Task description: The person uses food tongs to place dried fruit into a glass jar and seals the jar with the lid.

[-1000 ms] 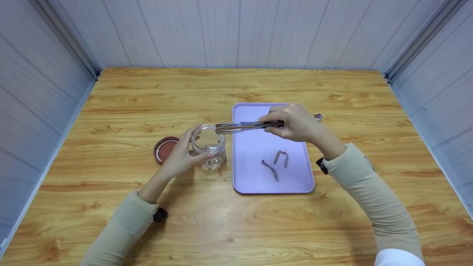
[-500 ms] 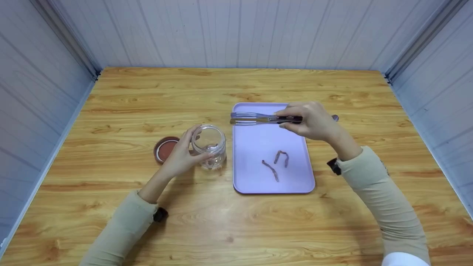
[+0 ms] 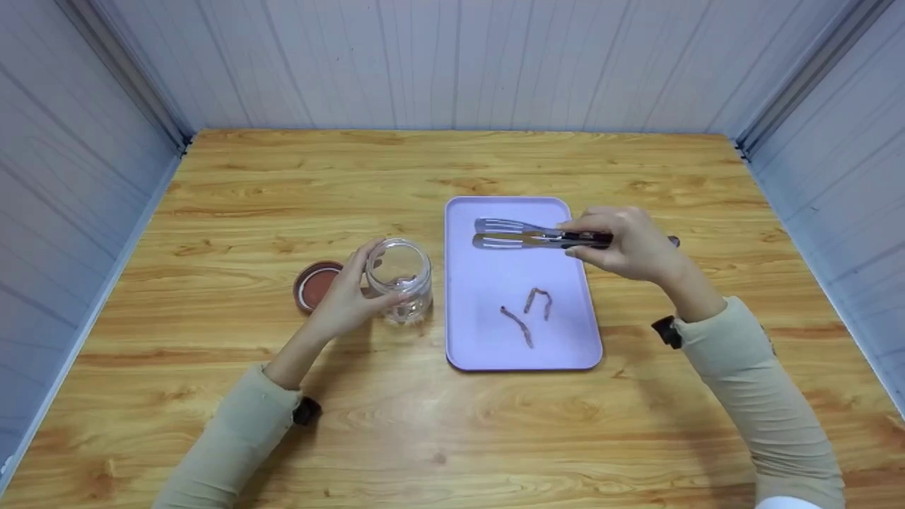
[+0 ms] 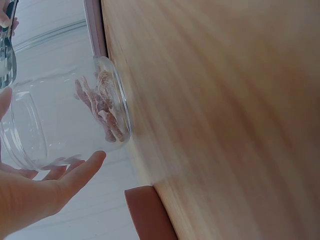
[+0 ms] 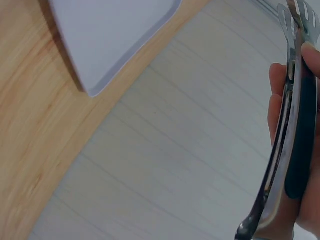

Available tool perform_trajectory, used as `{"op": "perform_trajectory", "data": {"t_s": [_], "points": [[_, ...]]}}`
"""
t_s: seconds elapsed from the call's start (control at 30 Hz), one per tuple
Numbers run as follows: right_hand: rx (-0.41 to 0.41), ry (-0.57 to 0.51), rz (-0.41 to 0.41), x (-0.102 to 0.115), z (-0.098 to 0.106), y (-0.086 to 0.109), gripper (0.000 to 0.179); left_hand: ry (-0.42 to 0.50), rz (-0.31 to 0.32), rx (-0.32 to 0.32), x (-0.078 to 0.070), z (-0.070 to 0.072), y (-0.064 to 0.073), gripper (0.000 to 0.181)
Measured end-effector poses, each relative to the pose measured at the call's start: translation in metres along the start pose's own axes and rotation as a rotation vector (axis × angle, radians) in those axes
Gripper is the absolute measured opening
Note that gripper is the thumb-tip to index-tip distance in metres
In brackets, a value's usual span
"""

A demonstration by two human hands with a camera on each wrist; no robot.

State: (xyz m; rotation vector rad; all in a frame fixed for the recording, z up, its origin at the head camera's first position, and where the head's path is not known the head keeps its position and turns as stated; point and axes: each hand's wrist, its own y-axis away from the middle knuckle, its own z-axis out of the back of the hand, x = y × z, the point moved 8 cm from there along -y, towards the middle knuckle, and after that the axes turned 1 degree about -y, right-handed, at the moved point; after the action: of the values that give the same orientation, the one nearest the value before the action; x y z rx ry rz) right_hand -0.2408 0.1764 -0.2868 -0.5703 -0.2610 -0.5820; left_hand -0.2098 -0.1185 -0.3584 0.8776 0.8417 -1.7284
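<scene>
My left hand (image 3: 350,297) grips a clear, lidless glass jar (image 3: 401,286) standing upright on the table, thumb and fingers round its side. Several wrinkled reddish-brown strips (image 4: 102,107), like dried meat, lie at the jar's bottom in the left wrist view. My right hand (image 3: 622,244) holds metal serving tongs (image 3: 544,239) with dark grips over the right side of a lilac tray (image 3: 466,339). The tongs' slotted tips are slightly apart with nothing seen between them. On the tray lie a nearly straight brown strip (image 3: 517,326) and a bent one (image 3: 539,292).
A reddish-brown lid (image 3: 317,286) with a pale inner ring lies left of the jar, partly behind my left hand. The wood-patterned table (image 3: 438,424) runs back to white panelled walls (image 3: 452,63), which also stand on both sides.
My right hand and the tongs have moved right, from the jar's mouth to over the tray. The left hand, jar, lid and tray strips stay put.
</scene>
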Motion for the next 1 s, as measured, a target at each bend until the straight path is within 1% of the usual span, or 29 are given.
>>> {"op": "perform_trajectory", "data": {"t_s": [0.23, 0.43, 0.57, 0.73, 1.0], "points": [[0.008, 0.003, -0.059, -0.012, -0.005, 0.021, 0.025, 0.016, 0.024, -0.003, 0.003, -0.001, 0.0, 0.08], [0.013, 0.006, -0.118, -0.023, -0.009, 0.038, 0.025, 0.011, 0.021, 0.003, 0.002, -0.001, -0.001, 0.08], [0.022, -0.015, -0.138, -0.027, -0.012, 0.046, 0.025, 0.012, 0.021, 0.007, 0.003, 0.0, 0.0, 0.079], [0.049, -0.056, -0.154, -0.032, -0.02, 0.055, 0.025, 0.017, 0.025, 0.006, 0.004, -0.001, -0.001, 0.079], [0.124, -0.054, -0.194, -0.038, -0.033, 0.067, 0.028, 0.007, 0.02, 0.004, 0.002, -0.001, -0.001, 0.079]]}}
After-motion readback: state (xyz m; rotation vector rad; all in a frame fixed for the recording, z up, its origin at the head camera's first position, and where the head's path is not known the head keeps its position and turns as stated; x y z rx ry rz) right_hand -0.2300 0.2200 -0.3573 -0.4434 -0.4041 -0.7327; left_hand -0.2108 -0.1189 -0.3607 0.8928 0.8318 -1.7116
